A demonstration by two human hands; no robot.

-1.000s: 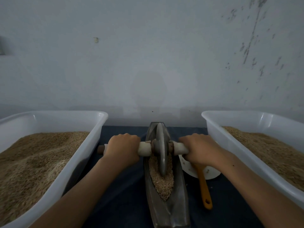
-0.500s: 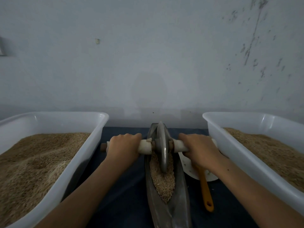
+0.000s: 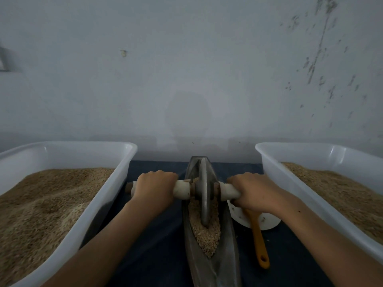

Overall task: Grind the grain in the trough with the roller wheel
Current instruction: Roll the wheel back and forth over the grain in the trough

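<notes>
Both hands, left [image 3: 154,188] and right [image 3: 251,190], grip axle; wheel [image 3: 204,191] edges toward 12 o'clock along trough [image 3: 224,255]; grain [image 3: 205,235] still coarse.

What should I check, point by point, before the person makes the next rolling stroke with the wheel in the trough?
1. Left hand curled round the handle: ok.
2. Right hand curled round the other side of the handle: ok.
3. Roller wheel upright, its lower edge down in the grain: ok.
4. Grain inside the trough, none seen spilled beside it on the dark cloth: ok.
5. Near end of the trough free of grain, so there is room to roll back: ok.
6. Orange spoon and white dish lie close beside the trough, under the right wrist; whether they would be bumped: cannot tell.
</notes>
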